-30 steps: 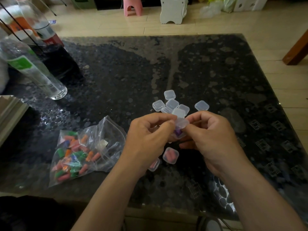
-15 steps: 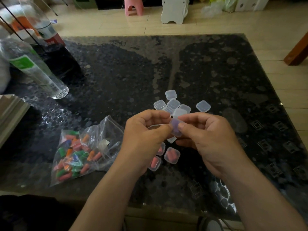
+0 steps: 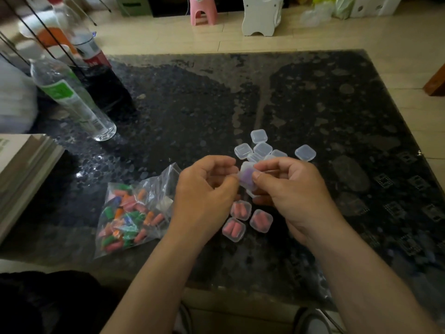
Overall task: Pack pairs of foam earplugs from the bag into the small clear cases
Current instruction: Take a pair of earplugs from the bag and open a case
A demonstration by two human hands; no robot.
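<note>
My right hand (image 3: 289, 189) pinches a small clear case (image 3: 246, 175) with purple earplugs inside, held above the table. My left hand (image 3: 204, 191) is right beside it with curled fingers; its thumb touches the case's left edge. Under my hands lie three clear cases with pink earplugs (image 3: 240, 209), (image 3: 233, 229), (image 3: 261, 221). Several empty clear cases (image 3: 258, 136) sit in a cluster just beyond my hands. A clear zip bag (image 3: 127, 213) of mixed coloured earplugs lies to the left.
A clear plastic bottle (image 3: 72, 100) stands tilted at the far left on the dark glass table (image 3: 337, 104), with a dark object (image 3: 106, 92) behind it. A stack of books (image 3: 24, 165) lies at the left edge. The table's front edge is near my forearms.
The case has gone from open to closed between my fingers. My hands have drawn slightly apart, and the filled pink cases below them have come into view.
</note>
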